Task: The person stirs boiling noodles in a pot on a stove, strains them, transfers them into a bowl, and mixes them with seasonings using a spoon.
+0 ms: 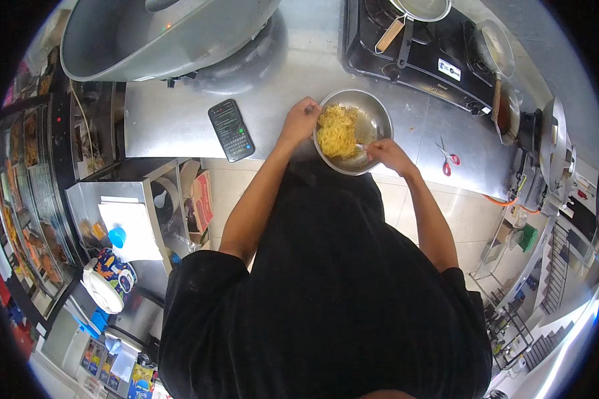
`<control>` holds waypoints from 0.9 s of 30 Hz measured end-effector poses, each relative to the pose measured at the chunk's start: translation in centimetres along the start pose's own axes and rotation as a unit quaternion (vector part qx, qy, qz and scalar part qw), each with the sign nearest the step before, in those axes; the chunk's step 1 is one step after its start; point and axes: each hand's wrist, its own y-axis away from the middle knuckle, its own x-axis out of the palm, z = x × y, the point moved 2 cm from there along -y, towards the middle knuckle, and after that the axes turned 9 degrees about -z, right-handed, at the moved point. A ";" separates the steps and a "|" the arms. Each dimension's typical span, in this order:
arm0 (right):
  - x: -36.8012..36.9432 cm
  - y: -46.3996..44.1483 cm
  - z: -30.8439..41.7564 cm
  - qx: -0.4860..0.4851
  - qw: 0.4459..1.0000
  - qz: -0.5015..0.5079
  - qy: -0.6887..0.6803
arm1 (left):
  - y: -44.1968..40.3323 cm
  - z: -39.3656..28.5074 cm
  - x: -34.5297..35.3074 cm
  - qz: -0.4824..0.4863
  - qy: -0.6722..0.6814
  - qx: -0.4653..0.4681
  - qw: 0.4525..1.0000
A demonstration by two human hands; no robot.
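A round metal bowl [384, 120] stands near the front edge of the steel counter, with yellow noodles [337, 133] heaped toward its left side. My left hand [301, 121] is closed on the bowl's left rim, thumb and fingers pinching the edge. Over the right front part of the bowl, my right hand [387, 155] is closed around a metal utensil [361, 147] whose tip reaches the noodles. Whether that utensil is a fork or a spoon cannot be made out, as the fingers and noodles cover most of it.
A phone [231, 130] with a lit screen lies left of the bowl. Red-handled scissors [448, 159] rest to the right. Behind stands a black gas stove [439, 63] carrying a pan [424, 8]. A large metal vessel [146, 46] fills the back left.
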 end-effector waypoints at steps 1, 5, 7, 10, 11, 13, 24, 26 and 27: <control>-0.6 0.5 0.2 0.018 1.000 -0.013 -0.006 | -0.1 0.0 -0.1 0.001 0.000 -0.002 1.000; -2.8 2.6 1.4 0.010 0.997 -0.065 -0.034 | 0.0 0.0 -0.3 -0.001 0.017 -0.031 0.999; -3.9 3.7 2.0 0.018 0.996 -0.078 -0.027 | 0.2 0.0 -0.4 -0.003 0.032 -0.033 0.999; -5.2 5.2 2.9 0.008 0.995 -0.103 0.003 | 0.2 0.1 -0.4 0.002 0.044 -0.034 0.998; -5.8 5.4 3.0 -0.001 0.993 -0.113 0.028 | 0.2 0.2 -0.4 0.005 0.047 -0.034 0.998; -6.5 6.2 4.4 -0.025 0.982 -0.154 0.108 | 0.5 -0.5 -0.5 0.006 0.038 -0.032 0.999; -4.0 6.1 12.4 -0.057 0.847 -0.253 0.463 | 0.5 0.1 -0.7 0.011 0.056 -0.028 0.998; -4.9 3.8 11.6 -0.083 0.843 -0.263 0.462 | 0.3 0.7 -0.6 0.013 0.062 -0.038 0.997; -5.0 1.5 10.0 -0.109 0.842 -0.265 0.458 | 0.2 0.7 -0.6 0.015 0.056 -0.031 0.998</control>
